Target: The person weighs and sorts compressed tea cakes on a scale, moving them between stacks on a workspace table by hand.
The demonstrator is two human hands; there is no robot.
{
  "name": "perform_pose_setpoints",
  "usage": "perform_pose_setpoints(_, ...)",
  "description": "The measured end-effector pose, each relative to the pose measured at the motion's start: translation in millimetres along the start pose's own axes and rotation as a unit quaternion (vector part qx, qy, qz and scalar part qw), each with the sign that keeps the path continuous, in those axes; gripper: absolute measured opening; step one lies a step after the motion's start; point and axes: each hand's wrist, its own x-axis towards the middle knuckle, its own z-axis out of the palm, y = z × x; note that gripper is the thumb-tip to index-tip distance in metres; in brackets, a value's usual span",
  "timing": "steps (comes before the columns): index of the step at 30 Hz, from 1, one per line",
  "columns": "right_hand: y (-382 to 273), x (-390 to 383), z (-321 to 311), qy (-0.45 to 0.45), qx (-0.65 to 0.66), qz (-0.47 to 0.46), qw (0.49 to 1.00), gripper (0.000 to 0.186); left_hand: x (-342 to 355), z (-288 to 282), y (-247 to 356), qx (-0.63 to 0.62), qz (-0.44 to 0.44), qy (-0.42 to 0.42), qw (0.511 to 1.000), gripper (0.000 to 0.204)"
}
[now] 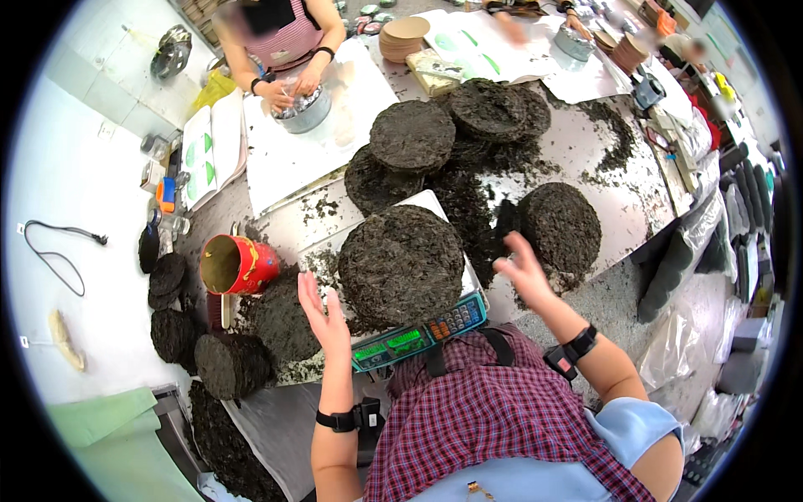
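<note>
A thick round cake of dark dried seaweed (400,263) lies on the pale pan of a digital scale (393,345), whose green display is lit. My left hand (326,320) is raised just left of the cake, fingers stretched out and holding nothing. To the right of the scale, my right hand (527,269) hovers with its fingers apart, also without anything in it. Nearest to it is another dark cake (562,230) on the table. Loose dark scraps (473,213) are heaped between that cake and the scale.
Stacked cakes (412,136) stand beyond the scale. On the left are a red bucket (239,264) and more cakes (234,366). Across the table a person in a striped apron presses both hands into a round metal tin (303,113). Another person's hands work at a second tin (574,42).
</note>
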Motion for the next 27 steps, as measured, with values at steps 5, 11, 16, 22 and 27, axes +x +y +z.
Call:
perform_pose_setpoints(5, -18.1, -15.4, 54.6, -0.127, 0.213, 0.140, 0.959, 0.091, -10.2, 52.2, -17.9, -0.080, -0.182, -0.172, 0.965, 0.060)
perform_pose_setpoints(11, -35.3, 21.3, -37.1, 0.096, 0.435, 0.083, 0.891, 0.046, -37.3, 63.3, 5.1, -0.109, -0.144, -0.236, 0.955, 0.057)
perform_pose_setpoints(16, -61.5, 129.7, -160.5, 0.290, 0.466, -0.149, 0.822, 0.039, -32.5, 44.0, 12.0, -0.055, -0.174, -0.192, 0.964, 0.051)
perform_pose_setpoints(22, 1.9, 232.2, -264.7, 0.294, 0.484, 0.043, 0.823, 0.107, -21.2, 65.8, 15.2, -0.013, -0.169, -0.210, 0.963, 0.051)
perform_pose_setpoints(27, 63.7, 160.6, -233.9, 0.367, 0.163, 0.027, 0.915, 0.069, -23.8, 69.8, 11.2, 0.019, -0.171, -0.211, 0.962, 0.051)
